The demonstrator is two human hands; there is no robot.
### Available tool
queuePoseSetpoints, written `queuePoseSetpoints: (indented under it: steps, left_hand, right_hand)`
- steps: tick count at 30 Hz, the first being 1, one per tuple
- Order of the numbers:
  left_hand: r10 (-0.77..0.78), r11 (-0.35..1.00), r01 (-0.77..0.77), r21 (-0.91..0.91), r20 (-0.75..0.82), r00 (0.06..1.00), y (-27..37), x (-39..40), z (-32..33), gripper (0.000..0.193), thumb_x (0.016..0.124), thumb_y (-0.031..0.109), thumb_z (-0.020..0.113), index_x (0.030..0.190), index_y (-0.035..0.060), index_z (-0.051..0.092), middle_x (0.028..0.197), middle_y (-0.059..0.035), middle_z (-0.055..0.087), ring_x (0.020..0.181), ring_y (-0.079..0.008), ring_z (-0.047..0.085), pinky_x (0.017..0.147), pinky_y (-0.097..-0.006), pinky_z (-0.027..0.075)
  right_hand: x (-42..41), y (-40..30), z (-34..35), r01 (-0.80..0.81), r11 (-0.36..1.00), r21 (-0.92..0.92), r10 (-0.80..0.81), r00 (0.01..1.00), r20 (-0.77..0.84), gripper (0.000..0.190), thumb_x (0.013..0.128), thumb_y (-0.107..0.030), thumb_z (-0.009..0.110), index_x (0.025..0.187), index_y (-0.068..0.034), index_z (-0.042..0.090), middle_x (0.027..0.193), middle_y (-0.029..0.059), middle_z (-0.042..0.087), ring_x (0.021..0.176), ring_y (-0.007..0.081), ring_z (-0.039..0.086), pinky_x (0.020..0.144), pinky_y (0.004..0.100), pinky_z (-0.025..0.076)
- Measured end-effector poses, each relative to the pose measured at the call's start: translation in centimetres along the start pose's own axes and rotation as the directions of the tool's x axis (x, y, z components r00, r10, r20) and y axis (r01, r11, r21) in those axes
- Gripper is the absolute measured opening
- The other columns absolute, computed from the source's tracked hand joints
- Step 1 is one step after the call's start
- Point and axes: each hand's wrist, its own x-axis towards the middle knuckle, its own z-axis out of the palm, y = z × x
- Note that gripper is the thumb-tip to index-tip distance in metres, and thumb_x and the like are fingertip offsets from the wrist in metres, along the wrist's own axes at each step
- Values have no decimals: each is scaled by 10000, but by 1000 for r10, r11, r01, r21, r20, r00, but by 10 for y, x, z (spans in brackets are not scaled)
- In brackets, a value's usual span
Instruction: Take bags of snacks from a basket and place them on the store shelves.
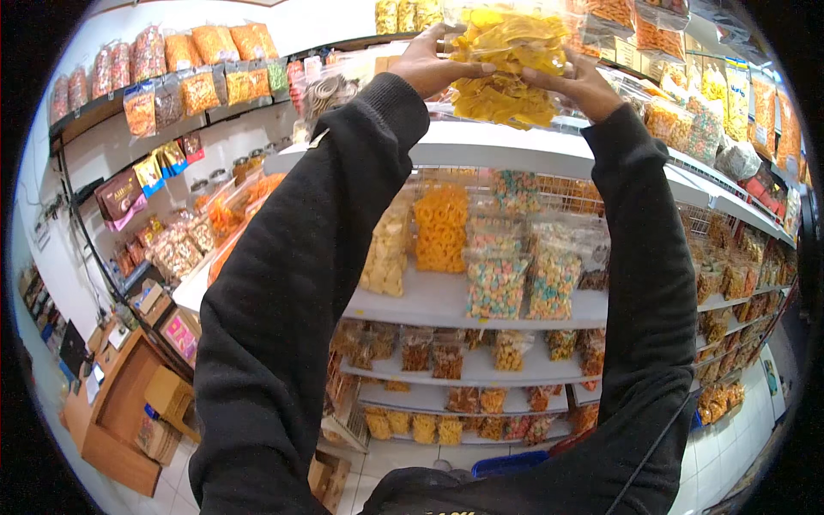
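Both arms, in black sleeves, reach up to a clear plastic bag of yellow chips (508, 71) above the white top shelf (502, 145). My left hand (431, 63) holds the bag at its left side, thumb across the front. From the right, my right hand (573, 80) grips it with the thumb on the front; its other fingers are mostly hidden behind the bag. Below the top shelf stand a bag of orange ring snacks (441, 228) and bags of pastel-coloured snacks (497, 286).
Lower shelves (470, 373) hold many small snack bags. A wall shelf (84, 112) with packed bags runs along the left, above a wooden desk (122, 412). More filled racks (747, 296) stand at right. A blue basket (508, 462) is on the tiled floor.
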Motion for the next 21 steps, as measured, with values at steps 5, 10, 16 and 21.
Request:
queuePoseSetpoints:
  steps: [5,10,16,21]
  left_hand:
    - [-150,988,147,-41,-85,985,-62,67,15,873,611,102,832,1298,-33,310,1206,-260,497,1155,-308,502,1007,-401,384]
    - [-221,969,234,79,-147,964,-130,117,18,774,579,83,799,1206,-59,366,1091,-210,575,1001,-262,591,881,-322,470]
    - [-403,874,416,253,-102,909,-174,143,24,898,561,139,774,1240,-126,251,1130,-248,536,1053,-298,550,900,-321,443]
    - [-629,549,436,713,9,777,-159,138,32,830,705,324,703,1352,-4,300,1309,-244,429,1199,-367,431,1023,-401,310]
  right_hand:
    - [76,80,-17,-181,983,14,181,983,14,940,623,-368,844,1357,-71,337,1089,162,599,969,259,603,762,395,506]
    - [125,118,-17,-305,933,-191,323,944,71,971,628,-359,842,1359,-44,286,988,158,602,873,234,625,665,376,544]
    - [146,151,2,-407,888,-215,447,874,191,897,615,-384,843,1304,-83,355,1090,189,565,963,291,596,730,413,557]
    - [156,181,16,-464,826,-321,547,797,255,876,681,-386,796,1335,-86,295,1134,208,525,979,330,585,742,443,558]
